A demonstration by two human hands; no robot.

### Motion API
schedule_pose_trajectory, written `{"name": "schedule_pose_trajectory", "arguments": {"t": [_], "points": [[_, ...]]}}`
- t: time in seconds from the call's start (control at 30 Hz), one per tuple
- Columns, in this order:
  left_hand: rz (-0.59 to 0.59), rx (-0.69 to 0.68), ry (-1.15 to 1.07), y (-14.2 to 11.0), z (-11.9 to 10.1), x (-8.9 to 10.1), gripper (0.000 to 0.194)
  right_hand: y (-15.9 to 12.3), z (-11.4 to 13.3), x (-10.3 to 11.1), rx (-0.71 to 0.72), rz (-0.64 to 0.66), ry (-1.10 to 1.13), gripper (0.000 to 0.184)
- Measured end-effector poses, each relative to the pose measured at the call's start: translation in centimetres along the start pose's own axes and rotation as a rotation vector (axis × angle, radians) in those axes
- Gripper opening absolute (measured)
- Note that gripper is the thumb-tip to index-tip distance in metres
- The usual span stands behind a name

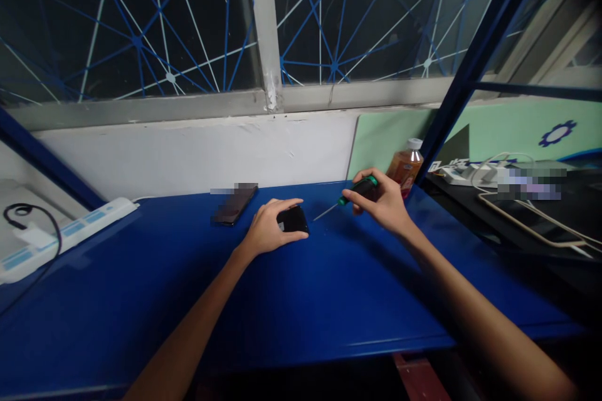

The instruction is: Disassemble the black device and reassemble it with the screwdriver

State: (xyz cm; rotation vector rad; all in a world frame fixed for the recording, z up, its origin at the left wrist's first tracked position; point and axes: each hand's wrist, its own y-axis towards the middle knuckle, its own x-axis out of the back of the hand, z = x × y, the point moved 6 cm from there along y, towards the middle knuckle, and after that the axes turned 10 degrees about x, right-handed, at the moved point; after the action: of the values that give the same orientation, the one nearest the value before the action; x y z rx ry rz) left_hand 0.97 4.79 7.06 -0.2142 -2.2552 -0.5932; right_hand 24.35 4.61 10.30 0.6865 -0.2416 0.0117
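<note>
My left hand (pixel 270 225) is closed around a small black box-like device (pixel 293 220) on the blue tabletop, thumb on its near side and fingers on its far side. Its left end is hidden by my palm. My right hand (pixel 383 200) grips a screwdriver (pixel 360 192) by its black and green handle. The thin metal shaft slants down to the left, with its tip close to the device's right end; whether the two touch I cannot tell.
A dark phone (pixel 236 203) lies left of my left hand. A white power strip (pixel 70 238) with a black cable runs along the left. Behind my right hand stands a drink bottle (pixel 408 166) beside a blue post. A phone (pixel 527 220) and white cables are at the right.
</note>
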Motion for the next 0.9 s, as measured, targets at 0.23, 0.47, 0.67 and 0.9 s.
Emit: {"name": "schedule_pose_trajectory", "arguments": {"t": [0.23,0.47,0.67,0.9], "points": [[0.084,-0.018,0.199,-0.2,0.9,-1.9,0.066,0.2,-2.0,1.2,0.056,-0.002,-0.460,0.022],[0.133,-0.011,0.248,-0.3,1.0,-2.5,0.067,0.4,-2.5,1.0,0.054,0.017,-0.529,0.019],[0.125,-0.031,0.238,-0.4,1.3,-2.7,0.066,0.2,-2.7,0.6,0.030,0.051,-0.535,0.019],[0.131,-0.026,0.198,-0.4,0.9,-2.5,0.060,0.0,-2.4,0.6,0.034,-0.001,-0.449,0.020]]}}
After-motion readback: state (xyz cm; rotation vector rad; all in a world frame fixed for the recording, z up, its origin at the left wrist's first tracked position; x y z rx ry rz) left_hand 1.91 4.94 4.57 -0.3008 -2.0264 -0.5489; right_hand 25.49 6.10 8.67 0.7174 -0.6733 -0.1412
